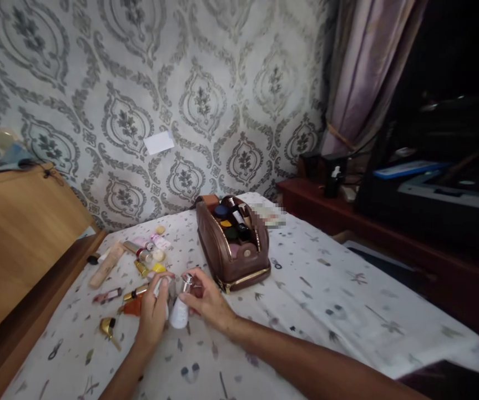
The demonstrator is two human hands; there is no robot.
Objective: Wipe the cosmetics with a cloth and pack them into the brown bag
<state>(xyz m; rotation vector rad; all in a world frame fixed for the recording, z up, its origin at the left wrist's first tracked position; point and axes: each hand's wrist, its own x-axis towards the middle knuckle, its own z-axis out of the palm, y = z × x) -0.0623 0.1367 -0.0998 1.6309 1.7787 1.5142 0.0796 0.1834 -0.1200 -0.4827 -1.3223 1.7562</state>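
Note:
My right hand [206, 297] is closed around the silver neck of a small white bottle [179, 314], held upright just above or on the patterned cloth. Close beside it on the left, my left hand [156, 303] has its fingers wrapped round a pale object, mostly hidden by the fingers. A brown bag [239, 270] stands unzipped behind my right hand, with dark round cases and a black tube inside. Cosmetics lie left of my hands: a beige tube [106, 265], a gold tube [136, 293], an orange item [132, 307] and a gold piece [107, 326].
The white patterned cloth [306, 300] covers the surface. A wooden panel [26, 239] rises at the left, and a patterned wall stands behind. At the right is a red-brown shelf [309, 194] with a dark pump bottle [333, 183]. A pale packet [270, 215] lies behind the bag.

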